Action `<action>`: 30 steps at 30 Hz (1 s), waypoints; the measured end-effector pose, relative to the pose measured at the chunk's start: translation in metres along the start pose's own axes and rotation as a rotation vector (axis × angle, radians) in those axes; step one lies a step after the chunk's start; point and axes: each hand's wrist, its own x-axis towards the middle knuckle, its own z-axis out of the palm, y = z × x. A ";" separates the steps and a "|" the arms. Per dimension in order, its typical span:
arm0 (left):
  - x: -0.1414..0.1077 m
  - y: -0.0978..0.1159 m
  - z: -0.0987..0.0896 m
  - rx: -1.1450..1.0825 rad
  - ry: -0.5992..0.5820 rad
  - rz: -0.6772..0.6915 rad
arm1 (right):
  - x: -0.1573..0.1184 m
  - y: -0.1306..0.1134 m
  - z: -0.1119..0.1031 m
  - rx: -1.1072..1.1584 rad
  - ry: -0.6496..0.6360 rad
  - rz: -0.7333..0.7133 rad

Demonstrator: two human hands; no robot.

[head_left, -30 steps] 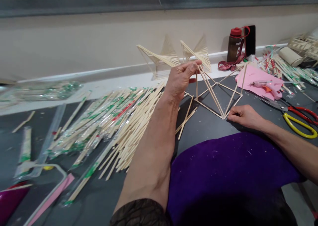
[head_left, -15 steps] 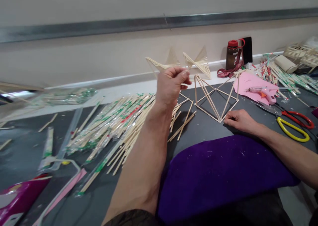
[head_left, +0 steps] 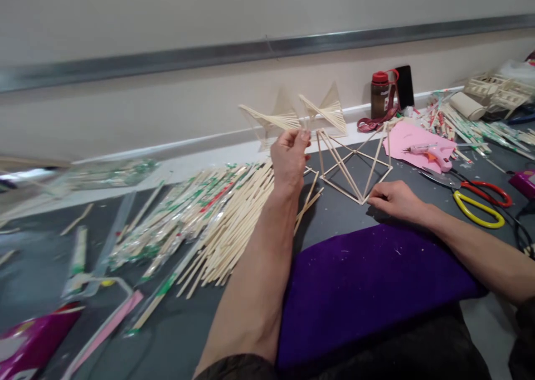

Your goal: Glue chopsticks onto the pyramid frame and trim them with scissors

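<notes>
A: Quick, what've I got on the head feed?

B: From my remote seat: an open, pointed frame of thin pale wooden sticks (head_left: 343, 168), standing on the dark grey tabletop (head_left: 179, 341) ahead of the purple cloth (head_left: 376, 291).

A: Fingers?

B: Right hand (head_left: 395, 199): fingers curled, tips at the frame's near bottom corner. Grip or just touch, I can't tell. Left hand (head_left: 289, 157): thumb and forefinger pinched together just beside the frame's upper left tip; I can't make out anything between them.

A: Around it?

B: Two crossed loose pale sticks (head_left: 313, 200) by the left wrist, then the heap of bare pale sticks (head_left: 238, 229). On the other side, the pink glue gun (head_left: 437, 157) on a pink sheet (head_left: 397, 140), red-and-yellow-handled scissors (head_left: 474, 186) near it. Two twisted stick models, one left (head_left: 273, 118), one right (head_left: 328, 112), behind.

A: Risks, fast.

B: My guesses: the left knuckles clip that upper tip and a joint pops. The right hand presses sideways and the corner skews, since sticks this thin barely resist. A sleeve or forearm drags the loose sticks into the base.
</notes>
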 end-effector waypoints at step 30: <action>0.010 0.001 -0.003 -0.011 0.036 -0.044 | -0.021 0.101 -0.154 0.356 0.530 0.824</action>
